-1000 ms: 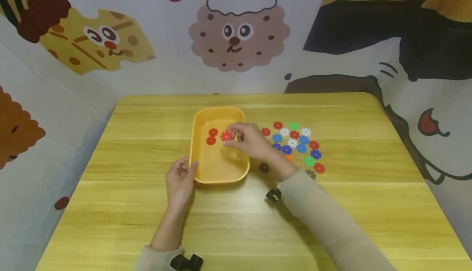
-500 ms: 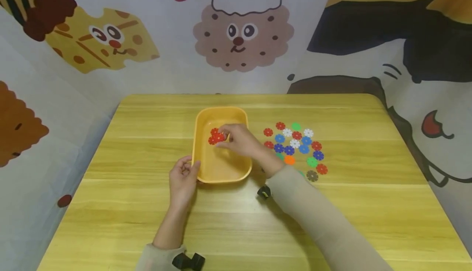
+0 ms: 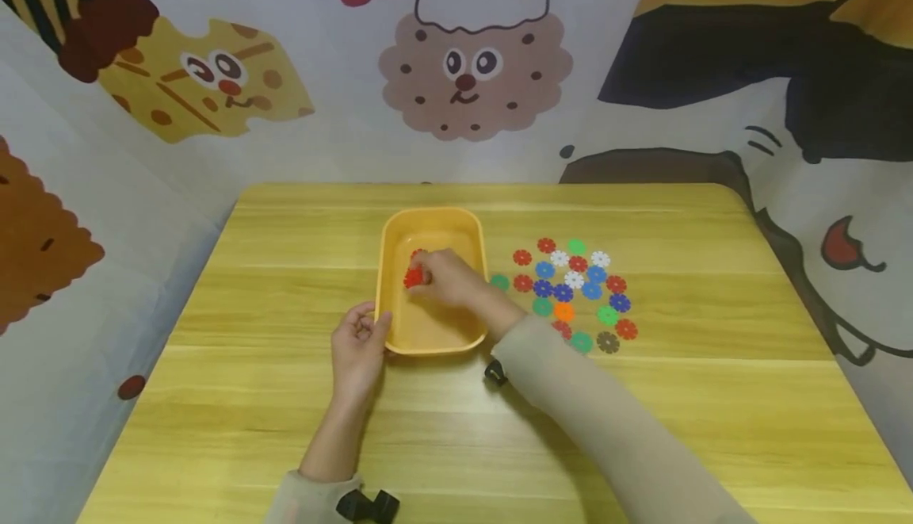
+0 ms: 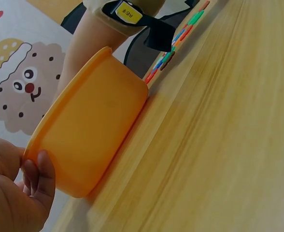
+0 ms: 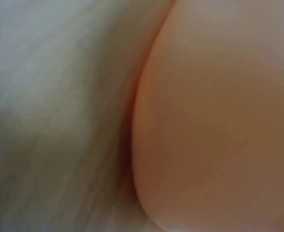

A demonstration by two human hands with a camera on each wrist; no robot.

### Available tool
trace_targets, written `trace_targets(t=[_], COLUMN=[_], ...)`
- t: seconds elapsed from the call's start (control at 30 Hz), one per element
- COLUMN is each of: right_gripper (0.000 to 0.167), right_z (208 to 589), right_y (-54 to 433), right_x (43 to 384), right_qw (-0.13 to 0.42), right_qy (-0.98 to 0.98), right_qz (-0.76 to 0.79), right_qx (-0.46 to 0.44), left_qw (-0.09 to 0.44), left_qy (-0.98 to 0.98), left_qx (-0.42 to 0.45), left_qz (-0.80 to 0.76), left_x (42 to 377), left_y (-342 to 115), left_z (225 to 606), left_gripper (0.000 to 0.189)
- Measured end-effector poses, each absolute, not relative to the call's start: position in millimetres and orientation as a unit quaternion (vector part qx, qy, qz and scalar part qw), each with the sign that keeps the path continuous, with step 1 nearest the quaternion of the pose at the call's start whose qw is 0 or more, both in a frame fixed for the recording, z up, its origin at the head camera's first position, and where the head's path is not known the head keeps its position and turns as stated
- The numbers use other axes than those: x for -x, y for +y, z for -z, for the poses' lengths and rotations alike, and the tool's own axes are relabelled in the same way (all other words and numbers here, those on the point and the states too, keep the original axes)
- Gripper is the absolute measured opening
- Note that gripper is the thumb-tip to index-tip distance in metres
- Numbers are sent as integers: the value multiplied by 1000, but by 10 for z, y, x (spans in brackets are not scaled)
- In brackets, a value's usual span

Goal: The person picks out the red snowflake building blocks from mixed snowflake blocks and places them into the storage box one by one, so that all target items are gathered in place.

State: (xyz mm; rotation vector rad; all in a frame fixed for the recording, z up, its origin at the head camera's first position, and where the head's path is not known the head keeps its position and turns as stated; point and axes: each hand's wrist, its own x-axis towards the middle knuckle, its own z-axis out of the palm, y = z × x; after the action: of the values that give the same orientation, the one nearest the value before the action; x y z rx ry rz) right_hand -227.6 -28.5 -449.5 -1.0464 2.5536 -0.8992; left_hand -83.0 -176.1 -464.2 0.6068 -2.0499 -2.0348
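Observation:
A yellow-orange plastic tray (image 3: 435,342) sits on the table. My left hand (image 3: 360,353) grips its near left side, thumb at the rim and fingers curled against the outer wall in the left wrist view. Inside the tray, my right hand (image 3: 449,274) reaches down with fingertips bent around a red notched interlocking disc (image 3: 412,278). Another red disc (image 3: 419,254) shows just beyond the fingers, partly covered. The right wrist view is filled by the blurred tray wall (image 5: 214,125) close up, with the hand out of sight.
Right of the tray lie several loose interlocking discs, among them a white one (image 3: 574,280), an orange one (image 3: 563,312) and a brown one (image 3: 608,342). A green disc (image 3: 499,281) lies right beside the tray. A cartoon-printed cloth (image 3: 342,112) hangs behind the wooden table (image 3: 271,286).
My right hand has carried a red disc left to the other red discs in the tray, then lowered its fingers among them. My left hand keeps its grip on the tray.

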Motion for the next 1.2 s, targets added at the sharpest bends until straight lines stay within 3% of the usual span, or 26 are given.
trace_targets(t=[0.4,0.7,1.2], right_gripper=[30,32,25], right_z=[4514,4424,4294], right_y=[-281,-253,236], right_x=[2257,2235,2143], right_qw=[165,80,-14], right_qy=[889,854,833], right_qz=[262,340,422], right_qx=[337,386,359], left_qw=[95,95,102], left_qy=[-692,-703,-702], left_qx=[-202,-207,-207], left_qz=[686,674,674], left_x=[838,829,824], left_y=[-1749,-1759,-1758], left_z=[4653,4674,4694], left_gripper=[28,27,25])
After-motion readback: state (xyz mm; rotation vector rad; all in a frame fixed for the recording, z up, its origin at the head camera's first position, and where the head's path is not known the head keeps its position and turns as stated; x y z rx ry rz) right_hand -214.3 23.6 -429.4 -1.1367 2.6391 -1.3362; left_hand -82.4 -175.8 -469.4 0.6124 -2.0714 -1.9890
